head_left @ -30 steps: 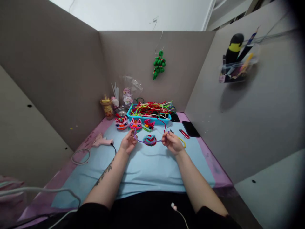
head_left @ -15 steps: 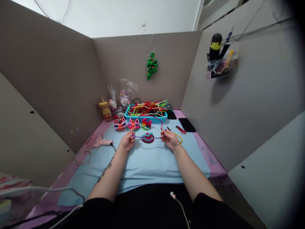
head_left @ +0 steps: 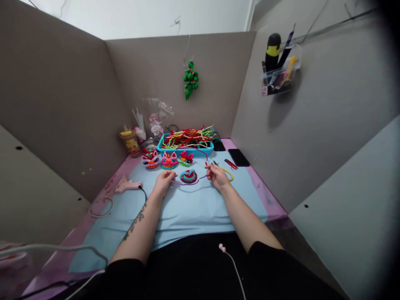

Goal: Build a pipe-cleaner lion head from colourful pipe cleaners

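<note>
A thin purple cord (head_left: 187, 183) hangs in a shallow curve between my two hands, just above the blue cloth. My left hand (head_left: 164, 182) pinches its left end. The right end is between the closed fingers of my right hand (head_left: 216, 175). Behind the cord lies a round red and light-blue knitted piece (head_left: 188, 176). Farther back stand a red and orange animal head (head_left: 151, 160), a pink one (head_left: 169, 161) and a red and green one (head_left: 186, 158), side by side.
A blue tray (head_left: 193, 153) heaped with coloured cords stands at the back. Yellow-handled scissors (head_left: 230, 174), a red cutter (head_left: 231, 164) and a phone (head_left: 238, 157) lie right. A pink glue gun (head_left: 127, 184) lies left, near a cup (head_left: 130, 143).
The purple cord has gone from nearly straight to sagging toward me. The whole view has shifted a little, so the things on the table appear farther left.
</note>
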Tool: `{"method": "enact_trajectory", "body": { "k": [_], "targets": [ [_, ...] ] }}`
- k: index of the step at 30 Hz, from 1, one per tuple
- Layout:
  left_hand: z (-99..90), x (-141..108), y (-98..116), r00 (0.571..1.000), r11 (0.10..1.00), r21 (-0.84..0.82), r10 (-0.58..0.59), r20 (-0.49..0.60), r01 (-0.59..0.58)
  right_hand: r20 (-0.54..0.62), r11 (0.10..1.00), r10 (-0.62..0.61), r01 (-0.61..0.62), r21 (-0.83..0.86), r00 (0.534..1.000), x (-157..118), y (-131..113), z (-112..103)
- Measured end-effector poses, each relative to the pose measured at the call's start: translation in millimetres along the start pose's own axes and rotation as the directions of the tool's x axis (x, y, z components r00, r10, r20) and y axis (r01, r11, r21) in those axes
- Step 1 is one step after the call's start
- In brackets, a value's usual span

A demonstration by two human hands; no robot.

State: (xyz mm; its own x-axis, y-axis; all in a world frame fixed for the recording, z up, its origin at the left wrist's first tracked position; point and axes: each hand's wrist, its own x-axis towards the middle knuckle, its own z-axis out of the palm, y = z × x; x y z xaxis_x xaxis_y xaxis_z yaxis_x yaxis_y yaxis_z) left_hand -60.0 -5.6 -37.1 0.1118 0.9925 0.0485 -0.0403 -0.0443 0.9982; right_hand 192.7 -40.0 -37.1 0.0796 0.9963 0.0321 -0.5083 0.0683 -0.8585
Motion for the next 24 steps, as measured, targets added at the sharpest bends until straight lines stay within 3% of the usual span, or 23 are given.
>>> {"method": "enact_trajectory", "body": {
  "k": [3, 12, 24],
  "targets": [
    [3.0, -0.6, -1.3, 0.997, 0.980, 0.185, 0.076, -0.017, -0.071, -0.039, 0.999, -0.027, 0.028, 0.028, 0.999, 2.1, 1.2, -1.0],
    [9.9, 2.3, -6.4, 0.964, 0.891, 0.391, 0.264, -0.033, -0.231, -0.094, 0.988, -0.065, 0.078, 0.136, 0.993, 7.6, 3.8, -3.9],
    [10.0, 5.3, -10.9, 0.957, 0.856, 0.454, 0.288, -0.018, -0.249, -0.046, 0.968, -0.093, 0.101, 0.228, 0.995, 8.3, 4.5, -2.2]
  ]
}}
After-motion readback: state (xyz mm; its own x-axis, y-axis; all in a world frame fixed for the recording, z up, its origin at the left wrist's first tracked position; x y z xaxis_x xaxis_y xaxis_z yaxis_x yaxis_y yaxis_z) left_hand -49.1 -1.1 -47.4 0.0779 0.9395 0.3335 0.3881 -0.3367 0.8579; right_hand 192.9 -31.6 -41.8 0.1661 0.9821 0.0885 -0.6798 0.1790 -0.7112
